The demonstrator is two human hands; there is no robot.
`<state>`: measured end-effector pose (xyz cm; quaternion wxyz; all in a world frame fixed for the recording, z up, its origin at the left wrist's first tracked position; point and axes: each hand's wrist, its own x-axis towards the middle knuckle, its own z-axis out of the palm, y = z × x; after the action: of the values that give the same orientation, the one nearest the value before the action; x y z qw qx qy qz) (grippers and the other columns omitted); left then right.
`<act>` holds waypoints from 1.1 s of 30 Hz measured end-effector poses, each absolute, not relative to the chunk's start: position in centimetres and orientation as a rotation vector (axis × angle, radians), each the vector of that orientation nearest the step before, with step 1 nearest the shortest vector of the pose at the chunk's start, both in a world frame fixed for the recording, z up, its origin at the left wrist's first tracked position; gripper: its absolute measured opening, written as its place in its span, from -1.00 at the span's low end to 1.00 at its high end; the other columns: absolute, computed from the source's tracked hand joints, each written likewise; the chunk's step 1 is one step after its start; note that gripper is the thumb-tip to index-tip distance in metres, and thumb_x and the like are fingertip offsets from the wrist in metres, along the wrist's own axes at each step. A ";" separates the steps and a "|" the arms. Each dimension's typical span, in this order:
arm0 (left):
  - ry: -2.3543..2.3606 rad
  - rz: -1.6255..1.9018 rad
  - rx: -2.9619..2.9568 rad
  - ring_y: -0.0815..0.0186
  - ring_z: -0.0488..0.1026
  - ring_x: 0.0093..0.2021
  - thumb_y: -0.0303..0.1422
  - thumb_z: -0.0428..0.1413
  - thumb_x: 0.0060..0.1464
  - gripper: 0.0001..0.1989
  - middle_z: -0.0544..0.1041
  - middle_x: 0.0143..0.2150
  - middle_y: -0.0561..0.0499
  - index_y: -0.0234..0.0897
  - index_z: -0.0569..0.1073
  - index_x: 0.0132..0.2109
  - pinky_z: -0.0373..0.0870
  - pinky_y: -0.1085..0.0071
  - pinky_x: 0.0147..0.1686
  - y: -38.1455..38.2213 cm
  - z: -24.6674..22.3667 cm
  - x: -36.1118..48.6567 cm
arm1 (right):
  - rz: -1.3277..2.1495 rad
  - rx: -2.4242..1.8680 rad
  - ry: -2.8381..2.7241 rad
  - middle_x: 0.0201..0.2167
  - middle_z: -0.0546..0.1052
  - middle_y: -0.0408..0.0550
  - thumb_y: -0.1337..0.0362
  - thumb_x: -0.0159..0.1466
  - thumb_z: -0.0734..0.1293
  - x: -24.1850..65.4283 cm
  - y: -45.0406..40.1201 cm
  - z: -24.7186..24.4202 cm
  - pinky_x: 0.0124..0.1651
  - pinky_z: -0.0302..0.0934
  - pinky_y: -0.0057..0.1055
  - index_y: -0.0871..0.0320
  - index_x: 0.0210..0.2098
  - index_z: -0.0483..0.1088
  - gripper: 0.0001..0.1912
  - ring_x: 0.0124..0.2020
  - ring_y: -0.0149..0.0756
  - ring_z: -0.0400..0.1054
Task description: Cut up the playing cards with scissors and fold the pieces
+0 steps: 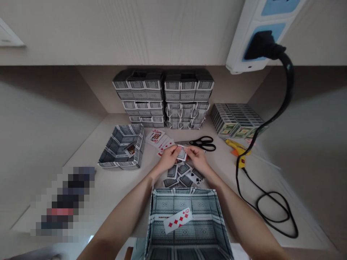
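Between my left hand [169, 157] and my right hand [197, 157] is a playing card [181, 154], its patterned back toward me. Fingers of both hands pinch it at its two sides. Just below lie loose playing cards [184, 168], mostly face down, with a spade card [195, 177] showing its face. Face-up red cards [159, 139] are spread beyond my left hand. Nearest my body stands an open box made of cards [158, 238], holding a nine of diamonds [178, 220]. Black-handled scissors [202, 142] lie just beyond my right hand.
Another card box [138, 159] sits at left with a face card inside. Stacked card boxes [146, 94] rise at the back. Packed card decks [233, 121] stand back right. A yellow glue gun [238, 148] and its looped black cord [273, 220] lie right, below a power strip [260, 29].
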<state>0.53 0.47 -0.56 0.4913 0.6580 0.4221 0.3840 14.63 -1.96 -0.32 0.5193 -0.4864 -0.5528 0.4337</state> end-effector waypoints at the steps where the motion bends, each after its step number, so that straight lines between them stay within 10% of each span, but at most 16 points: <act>1: 1.030 0.926 1.575 0.46 0.17 -0.64 -0.08 -0.07 0.05 -0.63 0.23 -0.64 0.15 -0.30 0.26 -0.49 0.11 0.52 -0.63 0.4 -0.5 0.6 | 1.039 -1.169 -1.324 -0.73 0.29 -0.21 0.05 0.13 0.24 14.7 -1.9 -0.4 -0.57 0.04 -0.49 0.17 -0.64 0.27 -0.65 -0.66 -0.44 0.14; 33: 1.112 1.013 1.808 0.46 0.07 -0.58 -0.16 -0.09 0.07 -0.62 0.12 -0.65 0.14 -0.29 0.16 -0.60 0.01 0.52 -0.59 0.1 -0.8 0.6 | 1.212 -1.142 -1.236 -0.74 0.29 -0.22 0.01 0.01 0.33 14.6 -1.7 -0.5 -0.59 0.05 -0.51 0.18 -0.65 0.26 -0.63 -0.67 -0.46 0.14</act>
<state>0.59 0.06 -0.83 0.3846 0.7096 0.4364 0.3976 14.60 -1.73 -0.51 0.5089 -0.4741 -0.5131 0.5029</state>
